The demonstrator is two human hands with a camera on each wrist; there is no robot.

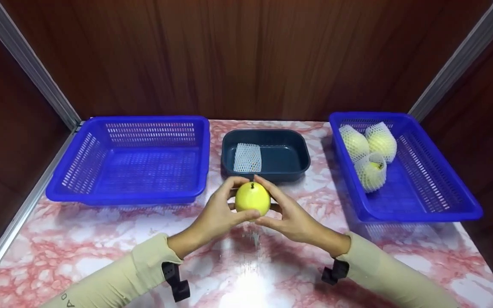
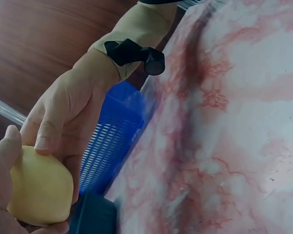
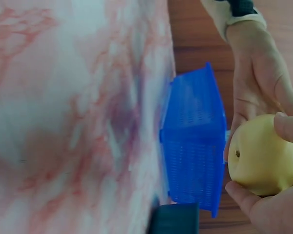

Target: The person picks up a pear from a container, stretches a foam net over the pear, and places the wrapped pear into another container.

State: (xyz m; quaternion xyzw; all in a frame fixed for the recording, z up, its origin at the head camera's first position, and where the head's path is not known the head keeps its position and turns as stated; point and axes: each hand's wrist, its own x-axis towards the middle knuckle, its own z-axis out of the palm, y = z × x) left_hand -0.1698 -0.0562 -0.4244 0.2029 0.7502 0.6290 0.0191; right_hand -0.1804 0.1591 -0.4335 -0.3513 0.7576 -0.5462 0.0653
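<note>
Between my two hands is a bare yellow pear (image 1: 253,199), its dark stem pointing up and away from me. My left hand (image 1: 217,210) grips it from the left, thumb along its near side. From the right, my right hand (image 1: 292,216) grips it too, and the two thumbs come close together in front. Both wrist views show the fingers and thumbs around the pear's smooth skin. Just beyond the hands stands a dark teal tray (image 1: 287,173), with a white foam net sleeve (image 1: 247,158) lying flat in its left part.
A blue plastic basket (image 1: 126,199) with slotted walls stands on the left. Another blue basket (image 1: 422,216), at the right, holds several pears (image 1: 381,143) in white foam nets. Under everything is a red-and-white marbled table (image 1: 114,248); brown wood-look panels (image 1: 246,60) wall it in.
</note>
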